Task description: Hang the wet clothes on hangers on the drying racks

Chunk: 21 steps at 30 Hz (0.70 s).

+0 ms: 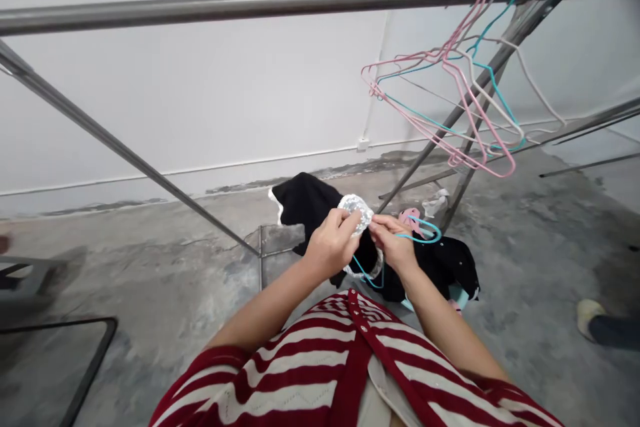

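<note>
My left hand (334, 240) is closed on a white lace collar (356, 205), which belongs to a black garment (313, 197) with white trim. My right hand (395, 240) is beside it, its fingertips pinched at the collar's edge. A blue clothes hanger (433, 239) runs through the right hand; its hook end sticks out to the right. The hanger's lower part shows at the garment's neck opening, below the hands. Where the fingers meet the lace, the exact grip is partly hidden.
Above runs a metal rail (240, 8) with several pink, white and blue hangers (473, 107) at the right. Slanting metal legs (130, 153) flank me. Dark clothing (450, 260) lies low at right. A person's foot (590, 317) shows at far right, a dark frame (95, 360) at lower left.
</note>
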Motion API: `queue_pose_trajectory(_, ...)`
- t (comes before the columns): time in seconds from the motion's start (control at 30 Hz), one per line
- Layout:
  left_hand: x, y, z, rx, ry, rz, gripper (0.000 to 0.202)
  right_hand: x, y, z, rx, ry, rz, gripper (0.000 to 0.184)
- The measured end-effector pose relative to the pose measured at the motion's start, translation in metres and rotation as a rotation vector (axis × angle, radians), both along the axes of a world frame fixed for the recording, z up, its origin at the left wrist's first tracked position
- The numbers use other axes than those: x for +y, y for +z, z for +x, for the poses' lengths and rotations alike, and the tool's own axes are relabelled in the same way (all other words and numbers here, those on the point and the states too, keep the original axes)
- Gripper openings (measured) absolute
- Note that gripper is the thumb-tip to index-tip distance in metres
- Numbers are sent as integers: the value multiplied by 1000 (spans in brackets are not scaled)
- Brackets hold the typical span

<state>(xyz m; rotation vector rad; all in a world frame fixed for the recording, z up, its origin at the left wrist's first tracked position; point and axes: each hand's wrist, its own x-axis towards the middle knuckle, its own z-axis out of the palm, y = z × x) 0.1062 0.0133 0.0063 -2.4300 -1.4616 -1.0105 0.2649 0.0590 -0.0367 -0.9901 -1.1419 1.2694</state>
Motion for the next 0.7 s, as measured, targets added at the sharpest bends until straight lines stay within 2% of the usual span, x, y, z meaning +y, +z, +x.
queue_pose_trajectory(0.07,-8,8,-13,-31,-44,41,29,4,3,18,24,-42,15,21)
queue_pose_trajectory(0.13,-9,20,-31,-62,-3,152,24,7,8,35,17,-47,26,21)
queue_pose_trajectory(0.2,-3,35,-45,-99,39,263,21,9,10,47,-8,-14,37,21)
queue_pose_trajectory(0.27,7,48,-50,-70,-9,286,19,8,11,54,-33,34,43,20)
queue_pose_trajectory(0.37,26,63,-43,66,-157,210,20,3,13,59,-58,71,23,21)
queue_pose_trajectory(0.47,45,71,-38,204,-250,42,29,-3,19,67,-32,36,16,20)
queue_pose_trajectory(0.53,56,72,-41,218,-224,-87,40,-7,23,76,40,-25,54,19)
queue_pose_trajectory(0.6,65,69,-48,151,-135,-204,52,-10,26,88,134,-69,99,18)
queue_pose_trajectory(0.63,67,68,-52,111,-95,-251,51,-12,26,94,174,-81,117,18)
queue_pose_trajectory(0.7,66,65,-56,31,-58,-292,38,-14,25,106,224,-93,149,17)
